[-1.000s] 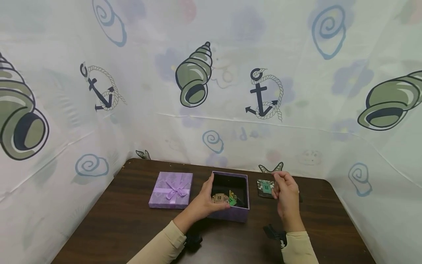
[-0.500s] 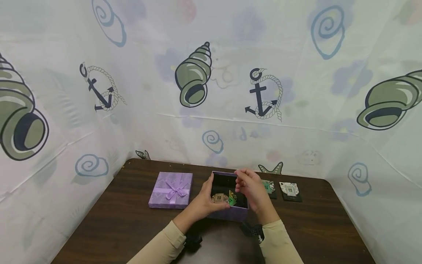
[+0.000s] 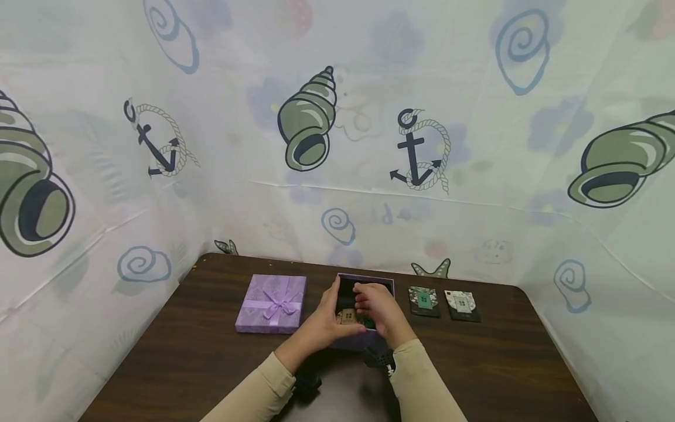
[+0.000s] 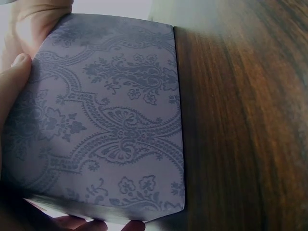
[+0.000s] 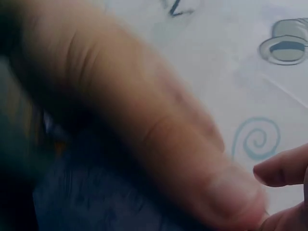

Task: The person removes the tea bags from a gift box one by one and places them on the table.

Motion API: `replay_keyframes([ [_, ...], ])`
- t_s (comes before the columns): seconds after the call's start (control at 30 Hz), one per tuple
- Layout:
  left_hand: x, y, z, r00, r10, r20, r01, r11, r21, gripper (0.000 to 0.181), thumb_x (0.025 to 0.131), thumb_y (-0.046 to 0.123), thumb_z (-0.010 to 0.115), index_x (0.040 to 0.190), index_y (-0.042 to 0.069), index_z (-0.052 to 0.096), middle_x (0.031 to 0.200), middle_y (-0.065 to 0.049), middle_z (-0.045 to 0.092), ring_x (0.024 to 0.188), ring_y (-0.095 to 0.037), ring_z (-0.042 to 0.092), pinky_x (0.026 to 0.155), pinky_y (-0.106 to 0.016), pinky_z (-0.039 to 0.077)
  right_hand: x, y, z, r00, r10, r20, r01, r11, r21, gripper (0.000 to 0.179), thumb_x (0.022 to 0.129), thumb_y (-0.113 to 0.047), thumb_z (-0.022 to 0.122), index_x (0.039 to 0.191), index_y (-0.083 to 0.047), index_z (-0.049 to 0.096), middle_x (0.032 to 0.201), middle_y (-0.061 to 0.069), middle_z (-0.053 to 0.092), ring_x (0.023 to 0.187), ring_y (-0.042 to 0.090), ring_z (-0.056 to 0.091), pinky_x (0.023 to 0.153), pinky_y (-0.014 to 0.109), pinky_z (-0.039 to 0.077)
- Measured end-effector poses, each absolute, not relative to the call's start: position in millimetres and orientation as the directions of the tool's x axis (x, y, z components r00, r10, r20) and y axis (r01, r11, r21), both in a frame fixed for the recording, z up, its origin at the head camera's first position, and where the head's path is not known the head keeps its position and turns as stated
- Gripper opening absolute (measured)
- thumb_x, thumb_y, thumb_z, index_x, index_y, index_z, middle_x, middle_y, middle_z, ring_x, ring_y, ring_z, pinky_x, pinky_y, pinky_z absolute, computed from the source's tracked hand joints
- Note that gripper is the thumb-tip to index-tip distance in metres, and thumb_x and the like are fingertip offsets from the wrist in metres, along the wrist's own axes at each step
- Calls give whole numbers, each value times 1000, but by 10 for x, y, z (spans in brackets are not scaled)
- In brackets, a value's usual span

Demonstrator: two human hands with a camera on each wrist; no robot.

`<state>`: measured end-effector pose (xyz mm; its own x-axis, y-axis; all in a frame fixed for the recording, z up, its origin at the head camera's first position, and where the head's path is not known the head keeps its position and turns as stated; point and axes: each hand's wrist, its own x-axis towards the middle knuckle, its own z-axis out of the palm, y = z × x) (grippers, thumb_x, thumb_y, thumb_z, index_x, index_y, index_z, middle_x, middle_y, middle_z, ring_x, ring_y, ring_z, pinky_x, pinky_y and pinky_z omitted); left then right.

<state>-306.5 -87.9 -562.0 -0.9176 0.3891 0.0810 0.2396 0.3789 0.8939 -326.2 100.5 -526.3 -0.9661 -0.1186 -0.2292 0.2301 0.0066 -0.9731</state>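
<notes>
A purple patterned gift box (image 3: 350, 341) stands uncovered on the table, its inside dark. My left hand (image 3: 319, 328) holds it at the left side, thumb along the near wall; the left wrist view shows fingers (image 4: 96, 225) curled round another edge of the box. Inside are a tan card (image 3: 347, 316) with a window-like square and part of a green piece (image 3: 368, 321). My right hand (image 3: 384, 310) is over the box opening, fingers bent. In the right wrist view its thumb (image 5: 202, 178) and a fingertip (image 5: 269, 173) are apart, with nothing seen between them.
The purple lid (image 3: 271, 303) with a ribbon bow lies left of the box. To the right, a green-and-black card (image 3: 424, 300) and a white-and-black card (image 3: 462, 305) lie side by side on the dark wooden table (image 3: 517, 351). A patterned cloth hangs behind.
My right hand has moved left from above the cards on the right to over the box, uncovering the white-and-black card. My left hand keeps its hold on the box.
</notes>
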Motion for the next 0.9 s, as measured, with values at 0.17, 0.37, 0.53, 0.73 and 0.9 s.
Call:
replay_keyframes([
  [0.17, -3067, -888, -5612, -918, 387, 81, 242, 388, 889, 138, 84, 56, 92, 177, 21, -4, 182, -23, 8, 158, -48, 36, 126, -66, 36, -3276, 970, -5298, -967, -73, -244, 238, 86, -968, 60, 113, -35, 59, 152, 9, 50, 148, 34, 53, 135, 49, 58, 112, 59, 53],
  [0.37, -3064, -893, -5621, -919, 386, 76, 240, 396, 886, 138, 85, 56, 91, 177, 21, -5, 182, -22, 6, 162, -46, 30, 127, -67, 35, -3256, 951, -5286, -964, -15, -267, 261, 160, -952, 67, 111, -38, 60, 156, 9, 45, 149, 31, 53, 134, 51, 57, 113, 63, 51],
  [0.53, -3062, -890, -5611, -918, 389, 72, 240, 402, 884, 137, 86, 57, 91, 177, 23, -6, 183, -21, 4, 165, -47, 24, 126, -69, 34, -3248, 952, -5252, -958, 30, -284, 282, 255, -925, 69, 109, -42, 62, 157, 5, 47, 92, 4, 57, 73, 19, 51, 90, 48, 53],
  [0.73, -3063, -888, -5622, -918, 389, 75, 246, 413, 877, 137, 86, 59, 90, 177, 23, -5, 183, -21, 5, 164, -47, 26, 126, -69, 34, -3253, 930, -5242, -954, 10, -301, 288, 324, -901, 64, 109, -43, 62, 151, 5, 55, 78, -3, 47, 65, 14, 37, 89, 44, 50],
  [0.9, -3065, -893, -5633, -919, 388, 72, 242, 411, 879, 137, 86, 59, 90, 177, 24, -6, 183, -20, 5, 164, -47, 28, 126, -69, 34, -3259, 915, -5250, -953, 9, -304, 288, 339, -896, 59, 109, -43, 62, 145, 4, 60, 110, 11, 59, 87, 24, 50, 90, 45, 50],
])
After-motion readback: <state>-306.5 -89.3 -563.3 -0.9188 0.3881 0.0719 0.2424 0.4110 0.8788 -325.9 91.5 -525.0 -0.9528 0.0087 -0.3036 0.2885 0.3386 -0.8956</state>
